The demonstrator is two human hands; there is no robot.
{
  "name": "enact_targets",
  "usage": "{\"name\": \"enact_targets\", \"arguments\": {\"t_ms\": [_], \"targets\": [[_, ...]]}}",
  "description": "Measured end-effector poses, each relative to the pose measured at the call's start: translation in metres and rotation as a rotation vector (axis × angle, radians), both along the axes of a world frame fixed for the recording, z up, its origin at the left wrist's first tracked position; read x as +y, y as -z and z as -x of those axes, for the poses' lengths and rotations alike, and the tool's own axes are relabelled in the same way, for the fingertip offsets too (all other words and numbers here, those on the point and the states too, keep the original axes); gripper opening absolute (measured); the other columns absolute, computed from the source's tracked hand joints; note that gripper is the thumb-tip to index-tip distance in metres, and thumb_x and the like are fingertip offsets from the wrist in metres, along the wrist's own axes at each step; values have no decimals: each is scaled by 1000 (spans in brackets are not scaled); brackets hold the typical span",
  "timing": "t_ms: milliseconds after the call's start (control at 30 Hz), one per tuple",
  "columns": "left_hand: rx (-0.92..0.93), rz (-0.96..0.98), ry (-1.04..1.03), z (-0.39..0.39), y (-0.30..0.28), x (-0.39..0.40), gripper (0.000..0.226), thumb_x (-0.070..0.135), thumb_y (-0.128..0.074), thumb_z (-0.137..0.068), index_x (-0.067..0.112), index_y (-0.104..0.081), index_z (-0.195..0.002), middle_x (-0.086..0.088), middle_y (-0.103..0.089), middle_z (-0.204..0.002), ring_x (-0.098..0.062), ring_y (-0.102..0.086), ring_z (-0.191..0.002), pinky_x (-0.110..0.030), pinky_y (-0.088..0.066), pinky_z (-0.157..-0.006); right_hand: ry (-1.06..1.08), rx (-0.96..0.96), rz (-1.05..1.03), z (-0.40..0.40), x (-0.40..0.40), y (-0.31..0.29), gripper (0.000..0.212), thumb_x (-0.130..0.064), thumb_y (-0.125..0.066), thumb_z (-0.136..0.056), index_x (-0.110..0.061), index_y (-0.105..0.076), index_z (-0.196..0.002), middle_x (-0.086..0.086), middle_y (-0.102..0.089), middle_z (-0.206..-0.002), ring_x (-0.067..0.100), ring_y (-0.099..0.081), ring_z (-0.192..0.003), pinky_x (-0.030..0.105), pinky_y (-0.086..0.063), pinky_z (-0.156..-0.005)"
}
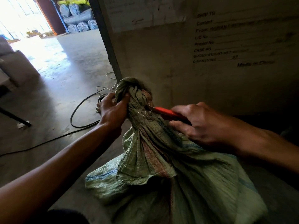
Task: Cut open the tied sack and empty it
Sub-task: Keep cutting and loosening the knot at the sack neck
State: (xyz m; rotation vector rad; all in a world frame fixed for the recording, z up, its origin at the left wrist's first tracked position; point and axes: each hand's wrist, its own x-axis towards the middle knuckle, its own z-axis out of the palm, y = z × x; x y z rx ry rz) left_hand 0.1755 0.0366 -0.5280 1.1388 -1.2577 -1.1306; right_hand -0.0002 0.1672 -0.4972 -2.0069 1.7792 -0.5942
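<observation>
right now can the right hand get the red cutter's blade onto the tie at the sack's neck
Probably yes. The right hand holds the red cutter with its tip already at the gathered neck, and the left hand grips the knotted top aside, clear of the blade's side.

I'm in a warehouse.
I see a bare concrete floor (77,50), stacked wrapped bundles (79,20) and a crate (210,50) stencilled with shipping labels.

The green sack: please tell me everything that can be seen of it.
The green sack looks like woven plastic, crinkled, with faded blue and reddish stripes. It stands full on the concrete floor before a printed crate. Its neck is twisted and knotted at the top. The left hand grips the knot; the right hand presses a red cutter against the neck.
</observation>
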Motion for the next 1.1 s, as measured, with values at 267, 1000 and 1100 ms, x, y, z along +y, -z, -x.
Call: {"name": "enact_targets", "arguments": {"t_ms": [267,1000,1100], "targets": [[13,-71,-50,-3,7,-5,16,12,-62,-87,0,-66,-98,-10,-70,-79,-12,-67,-54,-21,-52,-44,-2,21,24,3,5,12,21,-37,-50,-91,-23,-57,-104,-6,-60,-76,6,-55,-61,27,-42,-56],[54,-87,15,-5,-5,4,13,21,-59,-89,16,-66,-78,-4,-70,-76,-14,-65,-63,-20,-52,-45,34,-494,97,35,6,14,13,-35,-55,-86,-44,-57,-95,-21,-64,-74,-11,-59,-65,3,-41,-46],[75,-95,-11,-3,-9,6,11,21,-60,-89,17,-65,-80,-2,-70,-74,-10,-65,-57,-18,-50,-43,-12,-444,88,26,8,18,19,-33,-55,-88,-36,-60,-106,-10,-64,-79,-9,-61,-67,4,-42,-49]]}}
